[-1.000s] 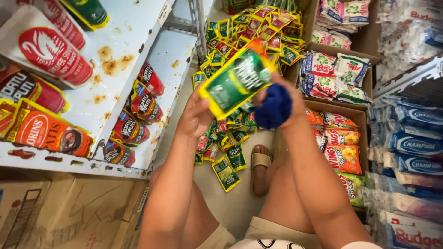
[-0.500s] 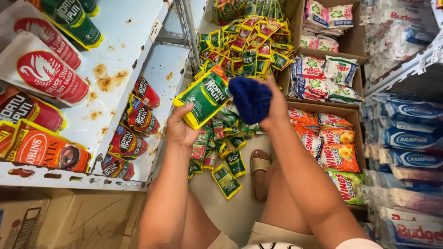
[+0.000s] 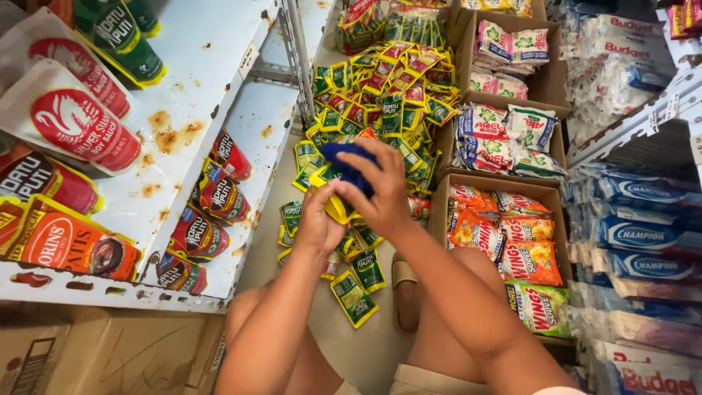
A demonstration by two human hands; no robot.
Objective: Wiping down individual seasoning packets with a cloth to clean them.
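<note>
Hands (image 3: 351, 201) pressing blue cloth (image 3: 349, 167), green-yellow pouch (image 3: 333, 197)

Both forearms are bare, no sleeves, watch or rings showing. Light beige shorts (image 3: 431, 380) cover the thighs, knees bare. One foot wears a tan slide sandal (image 3: 404, 289) with a broad strap.

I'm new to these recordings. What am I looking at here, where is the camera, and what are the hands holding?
The single picture comes from a camera worn on a person's head, looking down at their own bare arms and knees. No machine is involved. The left hand grips a yellow-green sachet, mostly hidden. The right hand presses a dark blue cloth against it. Beneath lies a pile of small sachets on the floor. A stained white shelf with sauce pouches stands left; cardboard boxes of packets stand right.
</note>
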